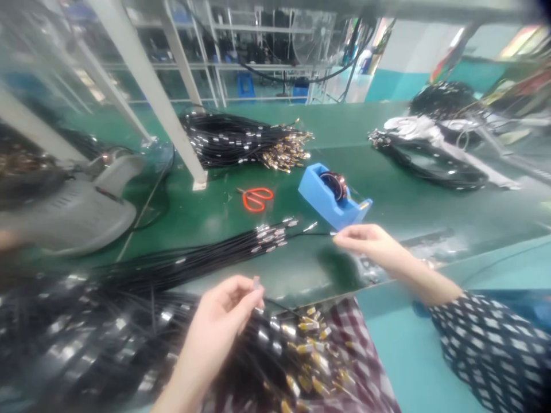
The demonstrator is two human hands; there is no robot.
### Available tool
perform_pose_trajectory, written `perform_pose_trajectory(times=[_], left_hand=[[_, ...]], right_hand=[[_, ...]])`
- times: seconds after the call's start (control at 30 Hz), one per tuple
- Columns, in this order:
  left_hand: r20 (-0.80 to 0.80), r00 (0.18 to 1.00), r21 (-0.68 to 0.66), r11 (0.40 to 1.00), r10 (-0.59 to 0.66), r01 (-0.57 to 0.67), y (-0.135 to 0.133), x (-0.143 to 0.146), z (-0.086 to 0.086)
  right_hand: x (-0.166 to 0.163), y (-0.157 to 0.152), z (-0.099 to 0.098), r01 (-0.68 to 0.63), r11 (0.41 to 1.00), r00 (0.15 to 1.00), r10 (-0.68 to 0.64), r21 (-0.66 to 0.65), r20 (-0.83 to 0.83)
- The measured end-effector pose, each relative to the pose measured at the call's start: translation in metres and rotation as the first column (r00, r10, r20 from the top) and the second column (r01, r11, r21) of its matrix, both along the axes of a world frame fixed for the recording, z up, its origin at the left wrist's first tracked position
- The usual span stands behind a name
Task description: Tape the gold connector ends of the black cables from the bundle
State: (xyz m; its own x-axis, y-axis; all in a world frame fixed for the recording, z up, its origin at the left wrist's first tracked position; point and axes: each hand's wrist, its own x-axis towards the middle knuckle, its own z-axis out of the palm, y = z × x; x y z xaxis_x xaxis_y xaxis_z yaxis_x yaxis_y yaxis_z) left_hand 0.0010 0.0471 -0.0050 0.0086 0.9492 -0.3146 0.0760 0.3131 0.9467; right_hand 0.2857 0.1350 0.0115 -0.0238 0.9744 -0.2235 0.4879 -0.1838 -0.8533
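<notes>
My right hand [365, 241] pinches the end of a thin black cable [312, 234], which runs left towards a bundle of black cables [232, 244] with metal and pale tips lying on the bench. Lower down, my left hand [228, 307] is closed, and a small pale piece [256, 282] shows between its thumb and forefinger; its kind is too blurred to tell. Beneath this hand a large heap of black cables [267, 338] with yellowish connector ends spreads over a checkered cloth [370, 367]. One loose metal-looking tip [310, 227] lies between the bundle and my right hand.
A blue tape dispenser [327, 201] with a brown roll stands beyond my right hand. Orange-handled scissors [257, 199] lie to its left. Another cable bundle [241, 140] is farther back, by a white post [159, 97]. A grey machine [81, 206] occupies the left; coiled cables [434, 163] lie right.
</notes>
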Motion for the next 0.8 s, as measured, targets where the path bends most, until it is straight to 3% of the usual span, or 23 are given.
perform_pose_trajectory(times=[0.13,0.27,0.43,0.6,0.7,0.8], left_hand=[[-0.026,0.999,0.089,0.995,0.043,-0.040,0.000,0.006,0.006],[-0.020,0.998,0.097,0.994,0.051,-0.049,0.000,0.010,0.009],[-0.033,0.997,0.141,0.988,0.073,-0.068,-0.003,0.012,0.008],[-0.093,0.992,0.178,0.982,0.081,-0.064,-0.006,0.014,0.003],[-0.066,0.992,0.171,0.981,0.108,-0.095,-0.005,0.012,0.002],[0.003,0.989,0.113,0.983,0.146,-0.146,-0.003,0.009,0.002]], right_hand=[[-0.052,-0.028,0.002,-0.391,0.915,0.879,0.340,-0.097,-0.333],[-0.082,-0.036,0.006,-0.513,0.850,0.815,0.440,-0.117,-0.379],[-0.093,-0.037,0.011,-0.531,0.839,0.821,0.474,-0.120,-0.317],[-0.096,-0.037,0.007,-0.482,0.862,0.851,0.418,-0.158,-0.317],[-0.100,-0.038,-0.001,-0.389,0.903,0.880,0.306,-0.181,-0.364],[-0.105,-0.044,-0.008,-0.306,0.948,0.882,0.248,-0.086,-0.400]])
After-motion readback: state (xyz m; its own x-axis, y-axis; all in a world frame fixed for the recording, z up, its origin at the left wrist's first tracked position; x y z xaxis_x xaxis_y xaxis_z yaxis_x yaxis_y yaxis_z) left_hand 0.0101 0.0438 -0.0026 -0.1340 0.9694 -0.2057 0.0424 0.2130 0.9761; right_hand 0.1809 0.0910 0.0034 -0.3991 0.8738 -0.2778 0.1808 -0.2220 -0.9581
